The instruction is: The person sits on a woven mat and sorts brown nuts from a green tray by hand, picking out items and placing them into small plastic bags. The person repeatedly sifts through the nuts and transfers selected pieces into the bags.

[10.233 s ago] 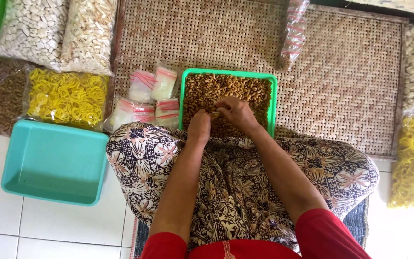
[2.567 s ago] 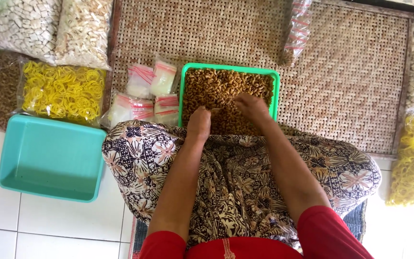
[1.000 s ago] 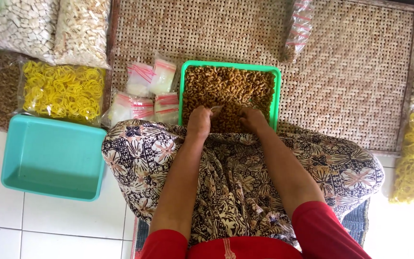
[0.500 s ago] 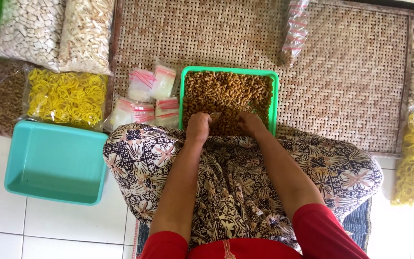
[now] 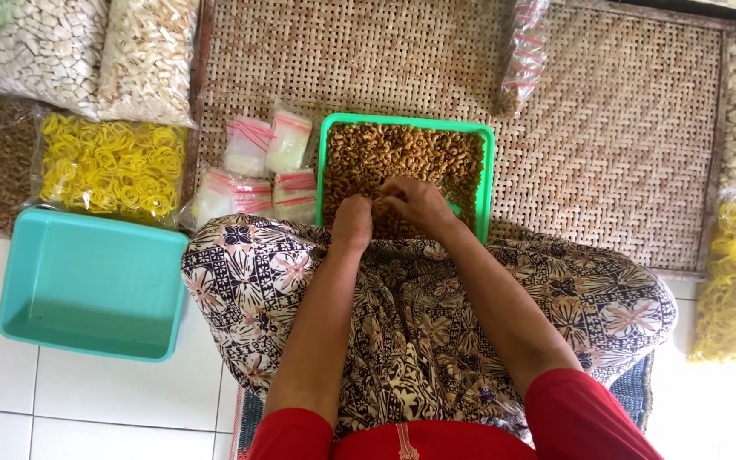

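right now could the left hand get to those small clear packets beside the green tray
Probably yes. The left hand is at the near edge of the green tray, and the small clear packets lie just to its left on the woven mat. Nothing stands between them; only the patterned cloth over the knee borders them.

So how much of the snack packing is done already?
Done: a few small filled bags lie left of the green tray. In hand: the left hand and right hand are together over the brown snacks; what they pinch is hidden. Left: the tray looks nearly full, and the turquoise tub holds nothing.
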